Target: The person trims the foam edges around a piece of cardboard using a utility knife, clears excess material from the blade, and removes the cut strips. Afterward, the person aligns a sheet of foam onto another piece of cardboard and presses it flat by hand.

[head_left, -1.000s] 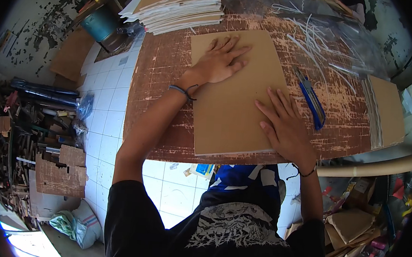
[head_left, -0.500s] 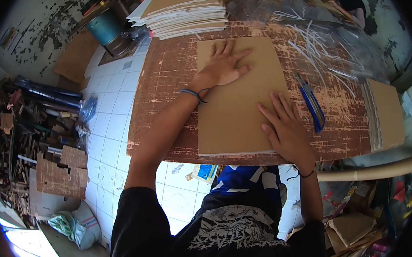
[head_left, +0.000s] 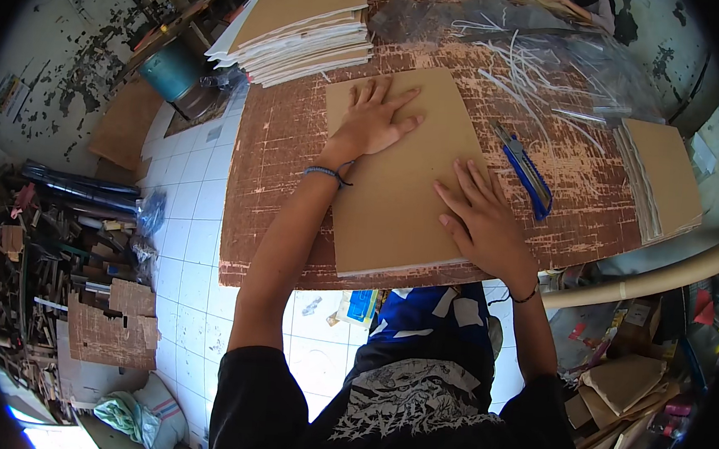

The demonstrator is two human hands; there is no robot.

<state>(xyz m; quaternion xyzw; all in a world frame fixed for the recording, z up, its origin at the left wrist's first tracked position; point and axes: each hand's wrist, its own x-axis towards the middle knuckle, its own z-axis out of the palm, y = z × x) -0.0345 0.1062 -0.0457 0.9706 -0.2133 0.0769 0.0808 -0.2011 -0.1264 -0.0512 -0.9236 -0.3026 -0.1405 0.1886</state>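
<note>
A large brown cardboard sheet lies flat on the worn, scratched table, its near edge at the table's front edge. The left hand rests palm down on the sheet's far left part, its grip wide, fingers spread and holding nothing. The right hand presses flat on the sheet's near right part, its grip likewise wide and empty. Just right of the sheet lies a blue-handled cutter, apart from both hands. Beyond the sheet's far left corner stands a tall stack of boards. Well right of the sheet sits a smaller stack of cardboard, and beyond the sheet's far right lie loose white strips.
</note>
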